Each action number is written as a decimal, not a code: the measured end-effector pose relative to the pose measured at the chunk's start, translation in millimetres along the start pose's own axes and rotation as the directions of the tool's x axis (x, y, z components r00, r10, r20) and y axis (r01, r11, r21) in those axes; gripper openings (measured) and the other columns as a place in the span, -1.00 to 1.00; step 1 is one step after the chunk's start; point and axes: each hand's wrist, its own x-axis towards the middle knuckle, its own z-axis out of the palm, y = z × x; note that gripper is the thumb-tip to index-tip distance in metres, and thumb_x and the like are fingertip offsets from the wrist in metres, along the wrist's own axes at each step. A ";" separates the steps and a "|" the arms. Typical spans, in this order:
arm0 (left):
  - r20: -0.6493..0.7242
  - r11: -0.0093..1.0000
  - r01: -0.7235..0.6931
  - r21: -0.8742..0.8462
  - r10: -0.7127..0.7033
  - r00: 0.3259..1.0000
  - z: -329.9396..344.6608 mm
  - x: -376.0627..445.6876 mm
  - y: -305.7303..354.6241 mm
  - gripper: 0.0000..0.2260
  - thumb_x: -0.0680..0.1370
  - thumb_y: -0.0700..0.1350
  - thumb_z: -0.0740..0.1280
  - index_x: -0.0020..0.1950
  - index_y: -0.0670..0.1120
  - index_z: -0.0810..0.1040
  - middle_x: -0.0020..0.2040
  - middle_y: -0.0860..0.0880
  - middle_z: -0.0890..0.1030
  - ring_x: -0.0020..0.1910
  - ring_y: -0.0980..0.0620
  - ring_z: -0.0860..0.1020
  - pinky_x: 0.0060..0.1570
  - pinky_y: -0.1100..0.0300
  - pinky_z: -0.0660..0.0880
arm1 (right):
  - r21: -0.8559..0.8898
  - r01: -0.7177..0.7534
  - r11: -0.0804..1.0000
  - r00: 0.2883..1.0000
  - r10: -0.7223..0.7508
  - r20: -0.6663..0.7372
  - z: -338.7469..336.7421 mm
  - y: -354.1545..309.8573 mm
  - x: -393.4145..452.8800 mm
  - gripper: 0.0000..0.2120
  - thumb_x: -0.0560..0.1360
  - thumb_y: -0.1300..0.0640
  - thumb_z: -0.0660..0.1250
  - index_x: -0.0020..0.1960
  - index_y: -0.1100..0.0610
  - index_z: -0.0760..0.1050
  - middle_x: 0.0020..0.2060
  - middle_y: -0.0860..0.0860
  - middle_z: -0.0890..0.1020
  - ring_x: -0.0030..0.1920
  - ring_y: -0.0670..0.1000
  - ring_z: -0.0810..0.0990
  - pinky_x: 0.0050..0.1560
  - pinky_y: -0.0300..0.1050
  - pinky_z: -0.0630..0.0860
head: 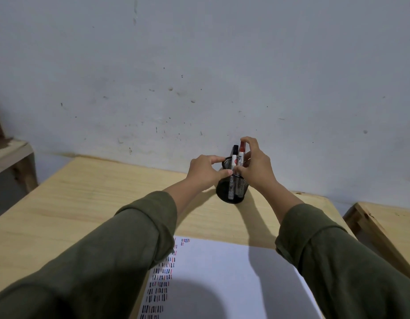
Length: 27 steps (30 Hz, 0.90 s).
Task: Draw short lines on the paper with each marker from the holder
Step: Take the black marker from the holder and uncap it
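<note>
Far left: a wooden shelf or bench (9, 155), cut off by the picture's edge, its far part too dim to read. Wooden table (88, 203), pale, set against a scuffed grey wall (199, 65). Left hand (205, 172), olive sleeve pushed up the forearm: fingers curled round the rim of the holder (231, 192), thumb and forefinger touching its top edge. The holder was a black mesh cup standing upright near the table's back edge; its base showed, its right side was hidden by the other wrist. In it, a black-capped marker (234, 157) and a red-capped marker (241, 153), both upright, lower barrels blurred behind the mesh. Right hand (257, 164): fingertips pinched on the red-capped marker, forefinger arched over its cap. Paper (222, 272) lay near, between the forearms, rows of short dark, blue and red strokes down its left side, partly covered by the left sleeve and a round shadow; its bottom edge was cut off. Far right: another wooden piece (383, 226), only its corner visible.
</note>
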 end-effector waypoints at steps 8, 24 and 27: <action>0.016 1.000 0.001 -0.016 0.000 1.000 -1.9 -1.0 2.7 -0.61 0.41 0.00 0.47 0.23 -0.01 0.59 0.26 -0.01 0.59 0.35 0.02 0.43 0.27 0.22 0.33 | -0.048 -0.017 0.999 0.998 0.014 -0.060 0.9 4.5 5.8 -0.55 0.49 0.29 0.31 0.34 0.00 0.42 0.03 0.16 0.48 -0.05 0.07 0.53 -0.04 -0.18 0.39; 0.007 0.999 0.023 -0.037 -0.023 1.000 3.2 5.8 -3.6 -0.57 0.40 0.03 0.47 0.25 0.00 0.58 0.28 0.00 0.58 0.40 0.00 0.37 0.30 0.18 0.33 | -0.112 0.020 0.994 1.000 -0.020 -0.002 2.6 -7.0 9.2 -0.60 0.46 0.29 0.27 0.28 0.09 0.38 0.01 0.10 0.32 -0.23 -0.09 0.42 -0.09 -0.19 0.36; 0.001 0.999 0.021 -0.035 -0.021 1.000 4.3 5.6 -4.6 -0.56 0.40 0.04 0.47 0.26 0.00 0.57 0.29 0.01 0.57 0.41 0.00 0.35 0.32 0.15 0.32 | -0.060 0.017 0.998 1.000 -0.017 0.001 0.9 -8.2 5.8 -0.64 0.42 0.22 0.37 0.17 0.07 0.37 -0.08 0.11 0.43 -0.28 -0.08 0.44 -0.27 -0.20 0.36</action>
